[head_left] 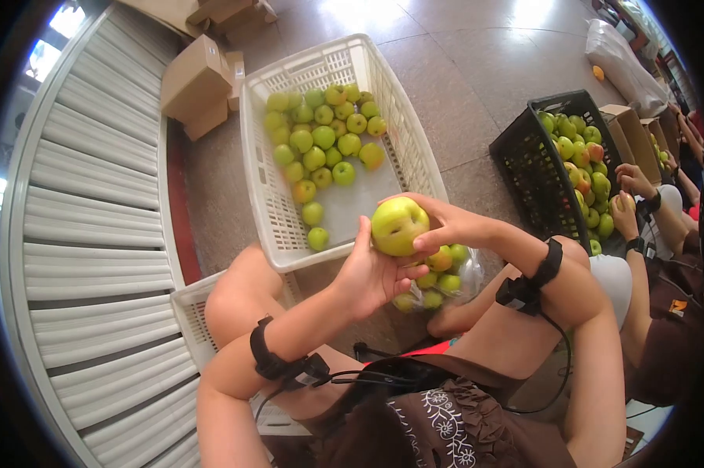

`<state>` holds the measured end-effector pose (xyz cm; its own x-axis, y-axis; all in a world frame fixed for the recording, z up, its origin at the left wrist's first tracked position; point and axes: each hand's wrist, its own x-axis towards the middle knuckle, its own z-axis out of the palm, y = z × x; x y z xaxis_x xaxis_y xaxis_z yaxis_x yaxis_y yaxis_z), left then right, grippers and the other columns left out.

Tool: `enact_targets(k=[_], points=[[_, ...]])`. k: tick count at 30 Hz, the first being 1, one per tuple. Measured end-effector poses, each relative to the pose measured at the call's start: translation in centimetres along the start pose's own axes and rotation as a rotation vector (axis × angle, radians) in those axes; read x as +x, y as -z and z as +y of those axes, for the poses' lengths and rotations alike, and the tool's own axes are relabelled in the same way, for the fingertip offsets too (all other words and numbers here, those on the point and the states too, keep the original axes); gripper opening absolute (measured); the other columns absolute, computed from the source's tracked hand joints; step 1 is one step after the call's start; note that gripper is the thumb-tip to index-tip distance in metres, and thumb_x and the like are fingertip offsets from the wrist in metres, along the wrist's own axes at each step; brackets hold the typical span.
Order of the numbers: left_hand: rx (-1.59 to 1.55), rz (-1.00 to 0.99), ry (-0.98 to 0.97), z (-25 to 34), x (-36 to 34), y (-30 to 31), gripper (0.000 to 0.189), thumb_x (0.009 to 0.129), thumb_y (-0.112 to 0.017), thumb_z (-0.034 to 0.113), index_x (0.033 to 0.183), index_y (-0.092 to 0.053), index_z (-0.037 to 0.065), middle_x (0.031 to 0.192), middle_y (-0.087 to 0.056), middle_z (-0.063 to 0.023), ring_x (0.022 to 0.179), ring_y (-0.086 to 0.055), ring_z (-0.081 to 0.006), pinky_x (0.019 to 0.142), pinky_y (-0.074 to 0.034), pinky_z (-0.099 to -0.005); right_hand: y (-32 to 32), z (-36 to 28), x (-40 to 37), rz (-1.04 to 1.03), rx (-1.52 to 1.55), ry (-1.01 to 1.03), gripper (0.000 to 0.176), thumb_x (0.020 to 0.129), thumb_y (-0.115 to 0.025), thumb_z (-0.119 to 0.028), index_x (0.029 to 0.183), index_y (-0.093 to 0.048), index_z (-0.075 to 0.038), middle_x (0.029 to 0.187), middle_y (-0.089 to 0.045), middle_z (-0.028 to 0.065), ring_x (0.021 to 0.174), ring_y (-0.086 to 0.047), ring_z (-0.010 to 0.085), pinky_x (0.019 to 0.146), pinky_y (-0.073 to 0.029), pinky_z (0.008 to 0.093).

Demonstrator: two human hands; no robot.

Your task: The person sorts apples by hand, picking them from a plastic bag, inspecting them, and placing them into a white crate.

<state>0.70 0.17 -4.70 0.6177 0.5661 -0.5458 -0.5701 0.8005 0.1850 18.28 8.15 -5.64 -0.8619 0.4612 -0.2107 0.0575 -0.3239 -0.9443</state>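
On the floor before the person sits a crate with loose apples mostly at its far and left parts, while the left hand and right hand hold a single apple between them above its near edge. A bag of apples lies nearer the person, beyond which, to the right, stands a second crate with apples in it. Left of the first crate are a cardboard box and a slatted wall.

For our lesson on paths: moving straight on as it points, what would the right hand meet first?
Most likely the held apple, which the right hand touches; depth beyond it is unclear.
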Motion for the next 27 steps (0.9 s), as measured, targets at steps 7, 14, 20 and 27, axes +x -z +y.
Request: enact_targets(k=[7, 14, 20, 27], points=[[0.173, -0.054, -0.048, -0.9, -0.5, -1.0, 0.082, 0.079, -0.007, 0.070, 0.130, -0.030, 0.011, 0.116, -0.052, -0.0142, 0.100, -0.057, -0.0249, 0.071, -0.050, -0.0289, -0.2, -0.1, -0.8, 0.017, 0.048, -0.086, 0.074, 0.070, -0.070, -0.032, 0.127, -0.033, -0.004, 0.113, -0.048, 0.0101, 0.107, -0.045, 0.0169, 0.090, -0.038, 0.0310], [0.419, 0.069, -0.233, -1.5, -0.1, -1.0, 0.067, 0.085, -0.027, 0.063, 0.124, -0.035, 0.009, 0.111, -0.051, -0.0091, 0.097, -0.056, -0.0194, 0.077, -0.046, -0.0282, -1.0, -0.3, -0.8, 0.072, -0.134, 0.066, 0.069, 0.075, -0.067, -0.032, 0.127, -0.031, -0.004, 0.115, -0.046, 0.0106, 0.108, -0.045, 0.0175, 0.092, -0.038, 0.0320], [0.635, 0.125, -0.349, -1.8, -0.4, -1.6, 0.051, 0.087, -0.044, 0.049, 0.115, -0.039, 0.006, 0.093, -0.049, -0.0034, 0.076, -0.050, -0.0102, 0.071, -0.043, -0.0233, -0.4, -1.2, -1.2, -0.004, -0.001, 0.015, 0.065, 0.079, -0.059, -0.038, 0.128, -0.033, -0.004, 0.118, -0.045, 0.0109, 0.112, -0.043, 0.0191, 0.096, -0.033, 0.0332], [0.694, 0.122, -0.395, -2.1, -0.3, -1.2, 0.047, 0.083, -0.056, 0.030, 0.115, -0.038, 0.001, 0.102, -0.053, -0.0085, 0.089, -0.054, -0.0136, 0.069, -0.047, -0.0255, -0.2, -0.5, -1.2, -0.068, 0.129, -0.010, 0.064, 0.079, -0.055, -0.043, 0.127, -0.037, -0.005, 0.118, -0.047, 0.0115, 0.113, -0.043, 0.0193, 0.097, -0.032, 0.0330]])
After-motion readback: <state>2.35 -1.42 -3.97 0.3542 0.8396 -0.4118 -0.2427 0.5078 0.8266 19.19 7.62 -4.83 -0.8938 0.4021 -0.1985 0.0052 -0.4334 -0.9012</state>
